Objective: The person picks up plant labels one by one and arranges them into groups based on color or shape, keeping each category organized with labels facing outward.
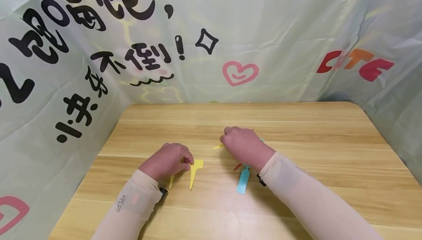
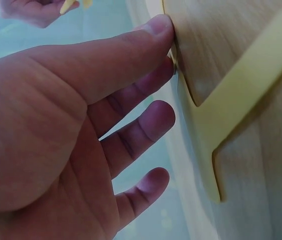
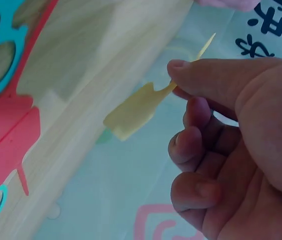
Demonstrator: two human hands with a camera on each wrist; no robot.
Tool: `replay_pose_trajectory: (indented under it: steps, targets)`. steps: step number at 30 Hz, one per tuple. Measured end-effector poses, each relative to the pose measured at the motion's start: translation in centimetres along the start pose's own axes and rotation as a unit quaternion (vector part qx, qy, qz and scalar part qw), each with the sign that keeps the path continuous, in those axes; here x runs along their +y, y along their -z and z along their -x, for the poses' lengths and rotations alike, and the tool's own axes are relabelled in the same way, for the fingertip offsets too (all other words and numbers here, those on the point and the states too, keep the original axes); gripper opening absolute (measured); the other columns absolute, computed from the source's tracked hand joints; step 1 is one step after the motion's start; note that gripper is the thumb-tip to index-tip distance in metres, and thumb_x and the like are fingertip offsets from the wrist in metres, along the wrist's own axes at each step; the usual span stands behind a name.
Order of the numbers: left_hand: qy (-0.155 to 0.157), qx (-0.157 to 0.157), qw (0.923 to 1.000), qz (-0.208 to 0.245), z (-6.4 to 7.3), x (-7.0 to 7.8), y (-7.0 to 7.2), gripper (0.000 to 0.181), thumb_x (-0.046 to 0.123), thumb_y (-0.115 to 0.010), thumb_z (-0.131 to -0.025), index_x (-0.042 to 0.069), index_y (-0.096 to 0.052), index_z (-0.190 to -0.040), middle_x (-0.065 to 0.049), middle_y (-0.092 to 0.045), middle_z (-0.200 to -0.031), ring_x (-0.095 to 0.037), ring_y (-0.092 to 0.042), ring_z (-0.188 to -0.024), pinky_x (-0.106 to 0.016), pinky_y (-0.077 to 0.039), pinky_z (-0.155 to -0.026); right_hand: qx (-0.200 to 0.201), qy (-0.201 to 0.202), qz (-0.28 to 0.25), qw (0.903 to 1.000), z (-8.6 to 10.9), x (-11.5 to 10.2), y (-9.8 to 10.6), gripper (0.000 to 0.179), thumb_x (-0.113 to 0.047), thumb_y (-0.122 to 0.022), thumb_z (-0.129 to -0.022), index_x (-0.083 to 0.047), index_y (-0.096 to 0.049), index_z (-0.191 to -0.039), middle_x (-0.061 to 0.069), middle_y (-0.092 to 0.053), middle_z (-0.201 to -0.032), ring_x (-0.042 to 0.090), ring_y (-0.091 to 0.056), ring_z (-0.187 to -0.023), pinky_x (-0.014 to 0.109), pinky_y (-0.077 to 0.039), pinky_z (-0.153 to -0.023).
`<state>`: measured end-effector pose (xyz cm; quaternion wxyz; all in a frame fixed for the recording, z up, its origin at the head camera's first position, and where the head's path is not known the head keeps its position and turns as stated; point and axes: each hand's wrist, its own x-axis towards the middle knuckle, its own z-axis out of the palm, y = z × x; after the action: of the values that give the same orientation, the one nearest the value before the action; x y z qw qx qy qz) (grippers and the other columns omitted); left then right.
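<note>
- My left hand [image 1: 169,160] is pinching a yellow tag [image 1: 197,164], other fingers spreading.
- My right hand [image 1: 247,145] is pinching a second tag [image 3: 136,111] near a red tag [image 3: 16,147] and blue tag [image 1: 243,181].

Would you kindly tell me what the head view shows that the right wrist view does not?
Only the head view shows the sleeves and the yellow T-shaped tag at the left hand. Only the right wrist view shows the broad end of the tag pinched by the right hand. Both show that hand, the pinched tag's tip and the wooden table.
</note>
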<state>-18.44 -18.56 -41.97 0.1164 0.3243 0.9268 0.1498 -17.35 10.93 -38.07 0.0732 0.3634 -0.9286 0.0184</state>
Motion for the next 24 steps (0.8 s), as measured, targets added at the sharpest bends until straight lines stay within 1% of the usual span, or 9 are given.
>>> replay_pose_trajectory:
  steps: [3, 6, 10, 12, 15, 20, 24]
  targets:
    - [0.001, 0.001, 1.0000, -0.005, -0.1, 0.0, 0.0, 0.014, 0.015, -0.091, -0.093, 0.027, -0.087, -0.099, 0.022, -0.075, -0.098, -0.003, -0.069, -0.092, -0.055, -0.050, -0.100, -0.002, 0.019, 0.016, 0.9997, 0.1, -0.7, 0.1, 0.027, 0.016, -0.080, -0.084, -0.010, -0.073, -0.086, 0.001, -0.050, -0.077, 0.018, -0.050, -0.065, 0.028, -0.047, -0.049]
    - [0.000, 0.003, 0.9999, -0.010, -0.2, 0.0, 0.0, 0.013, 0.016, -0.092, -0.093, 0.028, -0.087, -0.098, 0.022, -0.075, -0.098, -0.003, -0.069, -0.091, -0.054, -0.050, -0.098, -0.001, 0.044, 0.048, 0.9979, 0.3, -1.3, 0.1, 0.029, 0.013, -0.085, -0.078, -0.012, -0.073, -0.087, 0.000, -0.049, -0.078, 0.017, -0.050, -0.066, 0.028, -0.047, -0.049]
    - [-0.004, 0.002, 0.9998, -0.017, -0.3, 0.0, 0.0, 0.013, 0.017, -0.092, -0.092, 0.029, -0.086, -0.097, 0.021, -0.076, -0.097, -0.003, -0.068, -0.090, -0.053, -0.050, -0.095, 0.008, 0.079, 0.084, 0.9933, 0.6, -2.2, -0.1, 0.027, 0.007, -0.088, -0.080, -0.015, -0.073, -0.085, -0.001, -0.049, -0.075, 0.016, -0.047, -0.065, 0.024, -0.041, -0.048]
    - [-0.004, 0.001, 0.9998, -0.018, -0.4, 0.0, 0.0, 0.014, 0.017, -0.092, -0.092, 0.029, -0.086, -0.096, 0.021, -0.076, -0.097, -0.003, -0.068, -0.089, -0.053, -0.050, -0.094, 0.010, 0.096, 0.092, 0.9910, 0.7, -2.7, -0.3, 0.025, 0.003, -0.090, -0.084, -0.016, -0.074, -0.085, -0.002, -0.048, -0.074, 0.014, -0.044, -0.064, 0.021, -0.037, -0.048]
    - [-0.001, -0.001, 0.9999, -0.015, -0.4, 0.0, 0.0, 0.015, 0.017, -0.093, -0.092, 0.029, -0.086, -0.095, 0.022, -0.075, -0.097, -0.002, -0.067, -0.089, -0.054, -0.050, -0.094, 0.011, 0.119, 0.097, 0.9880, 0.9, -3.2, -0.7, 0.023, -0.005, -0.094, -0.086, -0.019, -0.076, -0.084, -0.004, -0.049, -0.073, 0.012, -0.041, -0.065, 0.019, -0.034, -0.048]
    - [0.006, -0.001, 0.9999, -0.013, -0.4, 0.0, -0.1, 0.015, 0.016, -0.093, -0.092, 0.029, -0.086, -0.095, 0.022, -0.075, -0.097, -0.002, -0.066, -0.089, -0.053, -0.048, -0.095, 0.010, 0.147, 0.111, 0.9829, 1.2, -4.1, -1.1, 0.022, -0.011, -0.096, -0.086, -0.024, -0.078, -0.085, -0.006, -0.053, -0.075, 0.011, -0.041, -0.064, 0.018, -0.032, -0.049]
    - [0.009, 0.000, 0.9998, -0.017, -0.4, 0.1, -0.1, 0.015, 0.017, -0.093, -0.092, 0.029, -0.085, -0.095, 0.022, -0.075, -0.097, -0.002, -0.066, -0.089, -0.052, -0.048, -0.095, 0.030, 0.175, 0.137, 0.9744, 1.4, -4.6, -1.5, 0.022, -0.013, -0.095, -0.086, -0.027, -0.078, -0.082, -0.007, -0.051, -0.073, 0.010, -0.039, -0.062, 0.018, -0.031, -0.048]
